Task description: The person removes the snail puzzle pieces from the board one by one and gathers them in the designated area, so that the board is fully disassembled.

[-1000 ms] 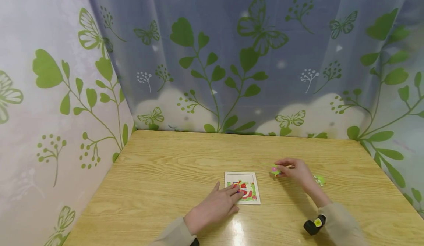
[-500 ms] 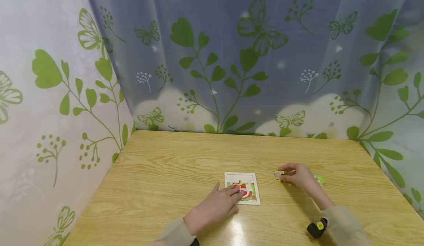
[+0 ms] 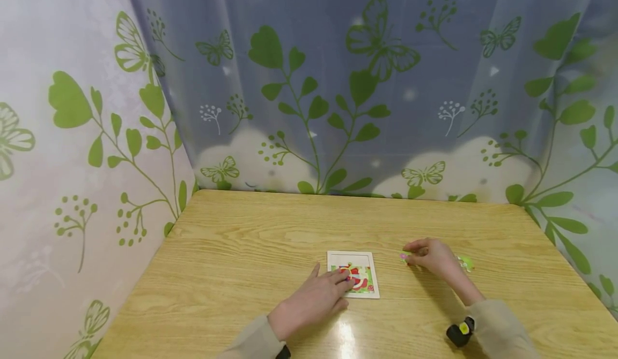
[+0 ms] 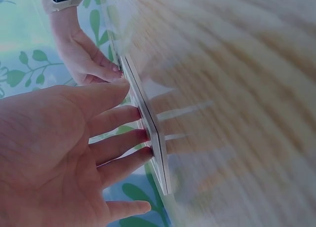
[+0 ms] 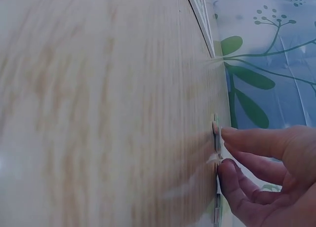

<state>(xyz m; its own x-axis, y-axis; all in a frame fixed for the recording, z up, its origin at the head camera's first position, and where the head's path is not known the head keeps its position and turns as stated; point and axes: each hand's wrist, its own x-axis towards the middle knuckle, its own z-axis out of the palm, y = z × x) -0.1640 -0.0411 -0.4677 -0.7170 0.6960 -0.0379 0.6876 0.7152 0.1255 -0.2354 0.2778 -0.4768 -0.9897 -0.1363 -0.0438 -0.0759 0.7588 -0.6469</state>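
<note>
A white-framed puzzle board (image 3: 350,258) lies on the table, its picture in red, green and blue in the near part and a bare pale strip at the far end. My left hand (image 3: 316,298) rests on it with fingers outstretched; in the left wrist view the fingertips (image 4: 143,134) meet the board's surface. To the right, my right hand (image 3: 438,258) pinches a small green and pink puzzle piece (image 3: 403,256) between thumb and fingers. In the right wrist view this piece (image 5: 217,135) is seen edge-on, close over the tabletop, partly hidden by the fingers.
Another green puzzle piece (image 3: 465,263) lies beyond the right wrist, partly covered by it. The wood-grain table (image 3: 251,241) ends at a patterned curtain (image 3: 309,107) along its back and sides. Both wrists carry black bands.
My right hand has moved slightly right and nearer with the puzzle piece, which was turned up half a second ago and now lies flatter. The left hand stays on the board.
</note>
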